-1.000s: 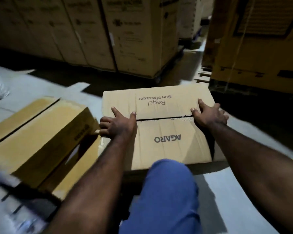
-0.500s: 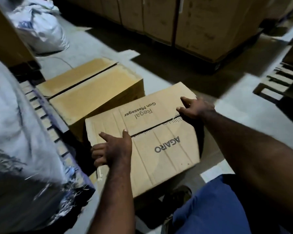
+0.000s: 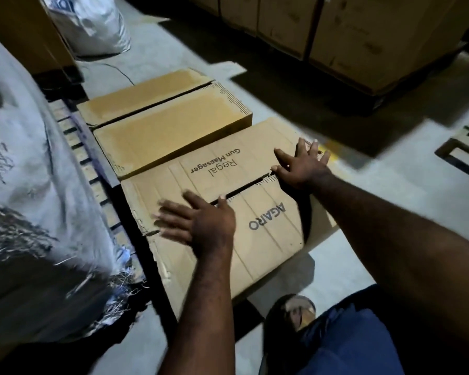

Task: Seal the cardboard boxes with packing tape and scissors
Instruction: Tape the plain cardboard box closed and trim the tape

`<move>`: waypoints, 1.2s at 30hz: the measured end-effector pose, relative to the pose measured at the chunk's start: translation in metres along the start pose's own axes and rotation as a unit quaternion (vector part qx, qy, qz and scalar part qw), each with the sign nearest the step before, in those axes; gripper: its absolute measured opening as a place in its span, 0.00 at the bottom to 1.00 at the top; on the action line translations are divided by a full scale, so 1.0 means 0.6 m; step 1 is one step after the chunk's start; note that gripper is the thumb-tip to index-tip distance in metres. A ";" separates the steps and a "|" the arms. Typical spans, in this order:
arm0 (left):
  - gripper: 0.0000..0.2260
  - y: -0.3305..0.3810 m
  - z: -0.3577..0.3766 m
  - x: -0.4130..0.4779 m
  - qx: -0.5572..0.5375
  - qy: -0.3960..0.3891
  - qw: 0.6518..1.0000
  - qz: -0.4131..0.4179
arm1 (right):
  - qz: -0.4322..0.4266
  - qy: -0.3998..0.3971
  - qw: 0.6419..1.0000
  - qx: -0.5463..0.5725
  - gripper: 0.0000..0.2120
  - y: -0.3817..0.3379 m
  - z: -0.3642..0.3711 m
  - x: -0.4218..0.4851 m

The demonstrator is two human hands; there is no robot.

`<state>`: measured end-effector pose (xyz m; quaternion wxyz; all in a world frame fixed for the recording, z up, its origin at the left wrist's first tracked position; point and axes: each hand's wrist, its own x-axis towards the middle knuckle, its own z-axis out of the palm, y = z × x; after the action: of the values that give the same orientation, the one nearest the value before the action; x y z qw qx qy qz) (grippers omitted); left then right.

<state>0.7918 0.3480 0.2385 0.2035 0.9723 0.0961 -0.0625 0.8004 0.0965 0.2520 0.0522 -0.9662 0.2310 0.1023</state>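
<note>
Nearest you: your blue-trousered knee (image 3: pixel 349 345) & a dark shoe (image 3: pixel 293 312) on the grey concrete floor (image 3: pixel 336 261), just beside the box's near corner. Your left hand (image 3: pixel 201 220) lies flat w/ fingers spread, palm on the near flap of the brown printed cardboard box (image 3: pixel 268 239), thumb at the seam, gripping nothing. It's motion-blurred, so it may be skimming rather than pressing. The box sits on the floor in front of you, flaps down but w/ a dark gap (image 3: pixel 241 189) along the centre seam & no tape on it. Your right hand (image 3: pixel 301 166) is also flat, spread & empty, at the seam's right end.

Step in hand, I'd say: closing the flaps before taping. Press both flaps level & push them together so the gap shuts, esp. mid-seam. Then hold w/ one palm & free the other. Neither tape nor scissors is in view, so fetch them first.

Beyond, right against the box's far side: a plain tan cardboard box (image 3: pixel 168 131), its seam also a dark open line. On the left, a slatted pallet (image 3: pixel 92 171) under a shrink-wrapped load (image 3: pixel 25 185) crowds both boxes, so there's little elbow room that side. Further off: a white sack (image 3: pixel 92 25), a thin cable (image 3: pixel 117 71) on the floor, stacked brown cartons (image 3: pixel 363 31) at the back & a second pallet (image 3: pixel 466 142) far right.
</note>
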 end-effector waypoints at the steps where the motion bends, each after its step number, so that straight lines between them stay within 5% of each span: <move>1: 0.42 0.006 0.004 -0.020 0.005 0.011 0.997 0.079 | -0.013 0.014 1.000 -0.003 0.32 0.002 0.002 -0.008; 4: 0.49 0.022 0.013 -0.070 0.058 -0.048 0.942 0.327 | -0.088 0.007 0.996 -0.033 0.35 0.008 -0.009 -0.040; 6: 0.59 0.029 0.015 -0.078 0.110 -0.131 0.909 0.380 | -0.145 -0.024 0.987 -0.067 0.39 0.006 -0.014 -0.063; 12: 0.73 0.042 0.022 -0.090 0.208 -0.215 0.869 0.394 | -0.194 -0.061 0.972 -0.118 0.35 0.004 -0.001 -0.120; 25: 0.64 0.039 0.048 -0.078 0.153 -0.105 0.910 0.370 | -0.204 -0.083 0.967 -0.126 0.33 0.022 0.006 -0.145; 31: 0.62 0.055 0.037 -0.088 0.154 -0.148 0.911 0.353 | -0.181 -0.090 0.972 -0.117 0.34 0.022 -0.004 -0.157; 36: 0.51 0.114 -0.017 -0.102 0.112 -0.177 0.926 0.315 | -0.122 -0.091 0.986 -0.067 0.36 0.018 -0.039 -0.180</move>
<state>0.7473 0.2810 0.2841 0.1160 0.9422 -0.2601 -0.1765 0.7049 0.1304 0.2980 0.0206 -0.9751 0.0985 0.1975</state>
